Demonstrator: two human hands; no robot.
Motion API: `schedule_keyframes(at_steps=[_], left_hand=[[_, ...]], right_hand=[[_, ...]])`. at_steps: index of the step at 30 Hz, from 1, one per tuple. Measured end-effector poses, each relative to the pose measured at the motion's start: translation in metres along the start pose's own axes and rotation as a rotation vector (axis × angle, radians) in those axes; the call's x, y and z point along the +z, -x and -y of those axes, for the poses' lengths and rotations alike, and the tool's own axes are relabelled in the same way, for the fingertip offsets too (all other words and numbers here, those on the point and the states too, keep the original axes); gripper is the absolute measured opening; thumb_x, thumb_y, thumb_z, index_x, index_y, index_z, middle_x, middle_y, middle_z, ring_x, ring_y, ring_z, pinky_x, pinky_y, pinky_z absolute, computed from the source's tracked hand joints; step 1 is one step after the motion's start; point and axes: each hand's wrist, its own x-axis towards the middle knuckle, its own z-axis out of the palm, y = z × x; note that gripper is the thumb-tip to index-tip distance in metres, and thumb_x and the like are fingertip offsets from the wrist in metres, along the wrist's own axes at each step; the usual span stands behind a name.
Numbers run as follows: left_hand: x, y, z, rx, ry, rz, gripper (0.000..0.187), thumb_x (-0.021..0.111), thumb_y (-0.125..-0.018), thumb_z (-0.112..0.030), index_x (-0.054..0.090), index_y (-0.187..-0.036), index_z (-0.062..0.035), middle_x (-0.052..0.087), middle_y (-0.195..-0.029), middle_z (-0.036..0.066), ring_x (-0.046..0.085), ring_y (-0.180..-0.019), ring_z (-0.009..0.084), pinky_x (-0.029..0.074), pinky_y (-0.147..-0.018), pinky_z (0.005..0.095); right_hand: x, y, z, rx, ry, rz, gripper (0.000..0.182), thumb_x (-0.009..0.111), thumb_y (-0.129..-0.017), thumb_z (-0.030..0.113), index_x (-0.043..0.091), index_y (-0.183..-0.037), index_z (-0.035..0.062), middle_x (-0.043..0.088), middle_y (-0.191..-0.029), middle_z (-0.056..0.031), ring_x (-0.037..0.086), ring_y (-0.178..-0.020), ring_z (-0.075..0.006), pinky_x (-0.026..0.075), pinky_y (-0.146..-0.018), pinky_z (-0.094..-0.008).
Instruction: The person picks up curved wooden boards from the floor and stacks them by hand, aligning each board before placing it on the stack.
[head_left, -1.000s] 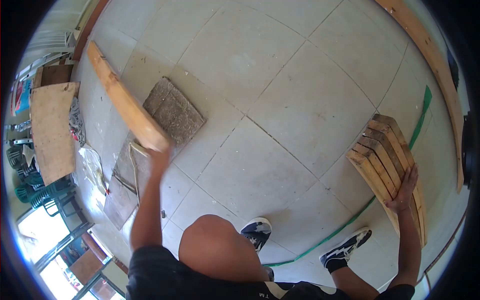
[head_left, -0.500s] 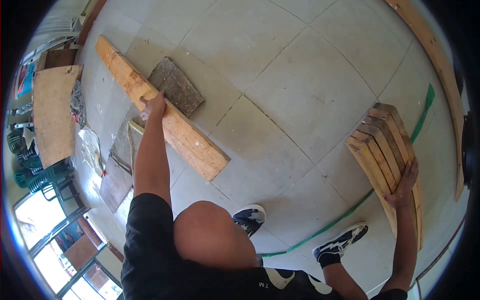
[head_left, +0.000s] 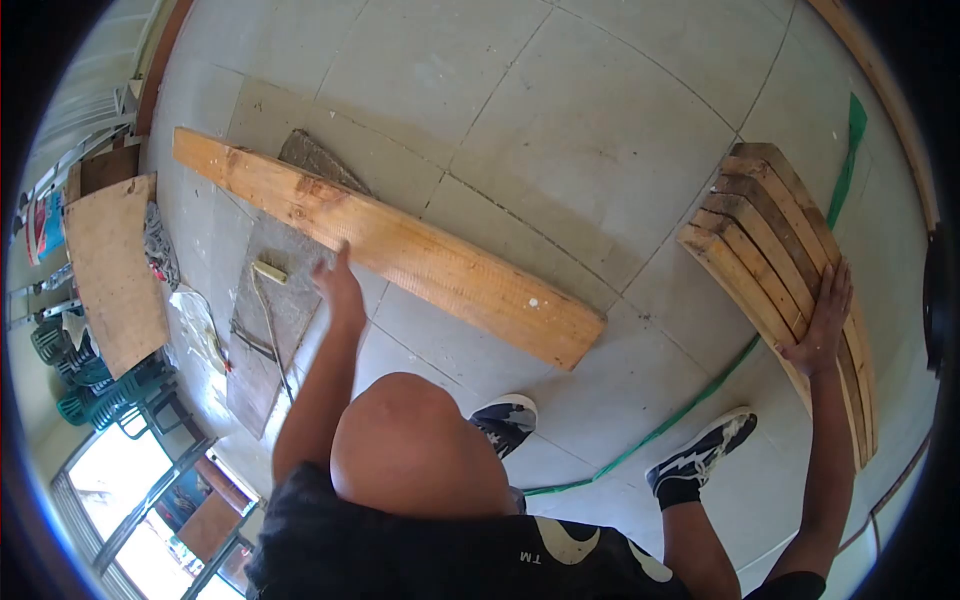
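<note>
A long pale wooden plank (head_left: pixel 400 250) lies flat on the tiled floor, running from upper left to lower right. My left hand (head_left: pixel 338 285) hovers just at its near edge, fingers apart and holding nothing. On the right, a stack of planks (head_left: pixel 760 230) stands on edge, leaning. My right hand (head_left: pixel 826 320) lies over the stack's top edges, fingers spread across them, holding the stack in place. My shoes (head_left: pixel 508 418) (head_left: pixel 705 458) stand between the plank and the stack.
A rough grey slab (head_left: pixel 305 158) pokes out behind the plank, above a dark board (head_left: pixel 262 360) with a yellow-handled tool (head_left: pixel 268 272). A green strap (head_left: pixel 690 408) crosses the floor. A plywood sheet (head_left: pixel 112 270) and green chairs (head_left: pixel 95 392) stand left. Another long plank (head_left: pixel 885 90) lies far right.
My left hand swung the plank down from a raised, tilted hold to flat on the floor, then let it go. My right hand stayed on the stack.
</note>
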Motion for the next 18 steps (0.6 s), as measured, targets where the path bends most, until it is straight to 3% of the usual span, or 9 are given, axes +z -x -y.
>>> schedule_keyframes(at_steps=[2,4,6,8,12,14,15,17,18], left_hand=[[-0.005,-0.062,-0.012,-0.287,0.205,-0.013,0.092,0.069,-0.075,-0.049,0.030,-0.137,0.0057,0.033,-0.137,0.023,0.035,-0.126,0.0307,0.030,-0.105,0.0420],[-0.008,-0.085,-0.043,-0.313,0.343,0.060,0.093,0.068,-0.076,-0.052,0.029,-0.139,0.0045,0.041,-0.134,0.021,0.042,-0.123,0.0294,0.036,-0.102,0.0412],[0.000,-0.154,-0.015,-0.165,0.467,0.253,0.097,0.069,-0.076,-0.054,0.029,-0.138,0.0083,0.046,-0.130,0.021,0.048,-0.119,0.0283,0.040,-0.100,0.0384],[0.012,-0.174,-0.032,-0.069,0.589,0.373,0.096,0.072,-0.075,-0.051,0.031,-0.133,0.0139,0.048,-0.126,0.023,0.056,-0.109,0.0266,0.052,-0.086,0.0364],[0.028,-0.178,-0.079,-0.359,0.338,0.230,0.090,0.074,-0.074,-0.047,0.036,-0.125,0.0162,0.053,-0.116,0.022,0.064,-0.093,0.0245,0.058,-0.067,0.0340],[0.037,-0.200,-0.057,-0.379,0.283,0.062,0.059,0.066,-0.083,-0.034,0.046,-0.117,0.0092,0.058,-0.108,0.017,0.063,-0.094,0.0240,0.056,-0.079,0.0385],[0.035,-0.196,-0.060,-0.373,0.286,0.065,0.059,0.066,-0.083,-0.034,0.046,-0.117,0.0092,0.058,-0.108,0.017,0.063,-0.094,0.0240,0.056,-0.079,0.0385],[0.023,-0.176,-0.068,-0.349,0.311,-0.022,0.039,0.067,-0.081,-0.025,0.052,-0.103,0.0030,0.060,-0.088,0.012,0.063,-0.082,0.0220,0.057,-0.073,0.0379],[0.014,-0.151,-0.082,-0.346,0.457,0.066,0.033,0.065,-0.081,-0.025,0.052,-0.099,-0.0005,0.058,-0.081,0.009,0.061,-0.076,0.0204,0.056,-0.069,0.0375]], right_hand=[[-0.001,-0.001,0.003,0.003,-0.005,0.002,0.128,0.038,-0.056,0.093,0.011,-0.148,0.0077,0.010,-0.152,-0.0241,0.011,-0.140,-0.0413,0.008,-0.112,-0.0558],[-0.001,-0.001,0.003,0.009,-0.001,-0.004,0.128,0.039,-0.056,0.092,0.011,-0.148,0.0080,0.010,-0.152,-0.0239,0.011,-0.140,-0.0413,0.008,-0.112,-0.0559],[0.000,-0.001,0.002,0.001,-0.005,0.000,0.128,0.039,-0.056,0.092,0.011,-0.149,0.0086,0.011,-0.152,-0.0233,0.011,-0.140,-0.0412,0.008,-0.112,-0.0559],[0.000,-0.003,0.004,0.002,-0.001,-0.006,0.128,0.040,-0.056,0.092,0.011,-0.149,0.0089,0.011,-0.152,-0.0231,0.011,-0.140,-0.0411,0.008,-0.112,-0.0559],[-0.002,-0.003,0.005,-0.009,-0.006,-0.003,0.128,0.041,-0.055,0.092,0.011,-0.149,0.0092,0.010,-0.152,-0.0225,0.010,-0.140,-0.0410,0.008,-0.112,-0.0557],[0.000,-0.002,0.004,0.001,-0.014,0.002,0.129,0.041,-0.055,0.092,0.011,-0.149,0.0090,0.010,-0.152,-0.0223,0.010,-0.140,-0.0406,0.008,-0.112,-0.0557],[0.000,0.000,0.002,0.014,-0.021,0.010,0.129,0.041,-0.055,0.092,0.011,-0.148,0.0087,0.010,-0.152,-0.0221,0.010,-0.141,-0.0403,0.008,-0.112,-0.0556],[-0.002,-0.002,0.003,0.018,-0.008,0.000,0.129,0.041,-0.055,0.092,0.012,-0.148,0.0083,0.011,-0.152,-0.0221,0.010,-0.141,-0.0398,0.008,-0.112,-0.0554],[-0.001,-0.001,0.003,0.018,0.000,-0.002,0.129,0.041,-0.055,0.093,0.013,-0.148,0.0078,0.011,-0.152,-0.0221,0.010,-0.141,-0.0393,0.008,-0.112,-0.0552]])
